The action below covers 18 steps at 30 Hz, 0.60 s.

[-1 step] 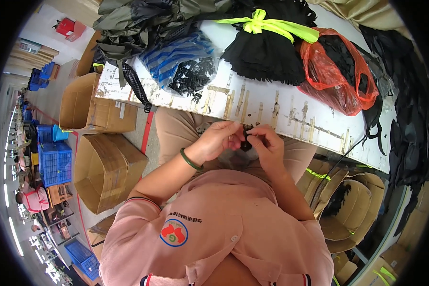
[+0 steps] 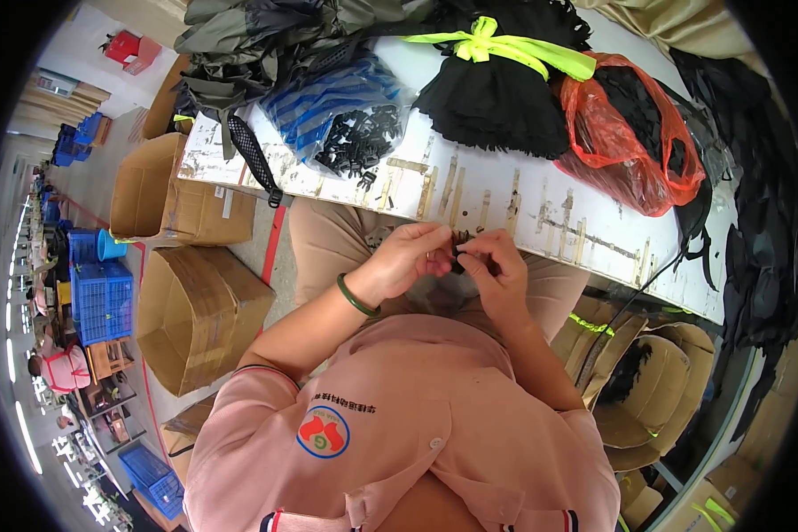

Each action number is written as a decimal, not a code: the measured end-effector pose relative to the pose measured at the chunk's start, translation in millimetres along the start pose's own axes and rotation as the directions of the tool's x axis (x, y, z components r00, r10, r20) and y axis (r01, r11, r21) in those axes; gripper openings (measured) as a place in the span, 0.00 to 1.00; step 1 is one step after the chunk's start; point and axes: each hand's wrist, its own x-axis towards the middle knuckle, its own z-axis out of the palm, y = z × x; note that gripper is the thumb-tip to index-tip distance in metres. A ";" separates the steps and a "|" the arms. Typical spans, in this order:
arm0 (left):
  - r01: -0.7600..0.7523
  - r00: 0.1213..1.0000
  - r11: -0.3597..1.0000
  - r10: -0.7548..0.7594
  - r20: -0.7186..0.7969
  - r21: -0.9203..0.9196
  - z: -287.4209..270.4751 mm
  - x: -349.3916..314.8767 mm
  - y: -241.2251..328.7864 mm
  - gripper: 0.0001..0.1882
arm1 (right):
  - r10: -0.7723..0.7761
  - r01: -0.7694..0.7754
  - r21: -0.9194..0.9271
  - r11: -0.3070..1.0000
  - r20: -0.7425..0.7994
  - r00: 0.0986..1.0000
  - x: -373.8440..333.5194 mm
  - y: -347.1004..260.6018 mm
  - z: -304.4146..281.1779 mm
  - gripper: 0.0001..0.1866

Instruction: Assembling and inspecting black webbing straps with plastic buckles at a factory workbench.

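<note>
My left hand (image 2: 414, 254) and my right hand (image 2: 498, 257) meet over my lap, just off the near edge of the table. Both have their fingers bent and pinched around a small black piece (image 2: 459, 251). Fingers cover much of it, so its exact kind does not show. A dark green bangle (image 2: 358, 297) circles my left wrist. On the table ahead, a clear plastic bag (image 2: 319, 102) with blue stripes spills many small black plastic buckles (image 2: 360, 142) toward the near edge.
A black fabric bundle (image 2: 492, 102) tied with a neon-yellow strip lies beyond my hands on the white table (image 2: 585, 235). Right of it sits a red plastic bag (image 2: 607, 151) of black pieces. Cardboard boxes (image 2: 204, 319) stand left; another box (image 2: 661, 390) stands right. Dark green fabric (image 2: 239, 53) lies far left.
</note>
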 end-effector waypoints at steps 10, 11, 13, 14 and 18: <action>-0.238 0.903 0.927 0.321 -0.286 0.290 -13.7 9.6 -1.2 0.02 | -0.511 0.023 0.808 0.589 0.350 0.785 24.2 -72.7 -68.9 0.03; -0.277 0.887 0.911 0.365 -0.282 0.306 -13.7 9.4 -0.2 0.02 | -0.661 -0.109 0.882 0.458 0.420 0.622 33.9 -71.1 -73.2 0.04; -0.380 0.828 0.853 0.486 -0.278 0.358 -7.3 9.4 -1.1 0.02 | -0.289 0.008 0.639 0.769 0.337 0.896 17.2 -64.6 -54.0 0.05; -0.475 0.759 0.782 0.596 -0.263 0.403 -0.2 9.2 -0.2 0.03 | 0.054 -0.059 0.274 0.960 0.024 0.998 9.5 -59.9 -40.5 0.06; -0.607 0.669 0.662 0.724 -0.165 0.440 29.9 0.6 4.9 0.05 | 0.332 -0.321 0.286 0.903 0.012 0.943 11.2 -25.1 -0.8 0.07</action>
